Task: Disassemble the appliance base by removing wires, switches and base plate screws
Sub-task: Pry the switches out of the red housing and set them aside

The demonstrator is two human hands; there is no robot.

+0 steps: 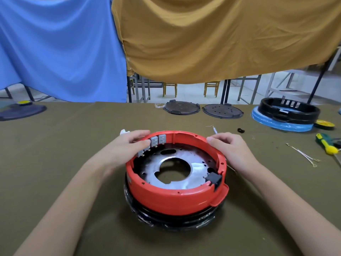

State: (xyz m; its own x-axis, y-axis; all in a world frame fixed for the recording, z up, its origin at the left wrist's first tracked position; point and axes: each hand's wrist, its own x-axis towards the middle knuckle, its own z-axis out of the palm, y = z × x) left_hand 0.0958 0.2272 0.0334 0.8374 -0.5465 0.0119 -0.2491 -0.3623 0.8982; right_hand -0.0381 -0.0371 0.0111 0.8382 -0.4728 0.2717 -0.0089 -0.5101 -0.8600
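A red round appliance base [177, 199] lies upside down on the olive table, resting on a black ring wrapped in clear film. Inside it sits a metal base plate [195, 172] with a large centre hole. Several grey switches [158, 140] line the far-left inner wall, and a black socket [214, 179] sits at the right rim. My left hand [129, 145] grips the far-left rim, its fingers curled over the wall onto the switches. My right hand [228, 146] grips the far-right rim.
Loose wires [302, 154] and a green-yellow screwdriver [325, 145] lie to the right. Two dark round plates [222, 111] lie at the back. A black ring on a blue base [287, 115] stands back right. A dark disc [20, 111] lies far left.
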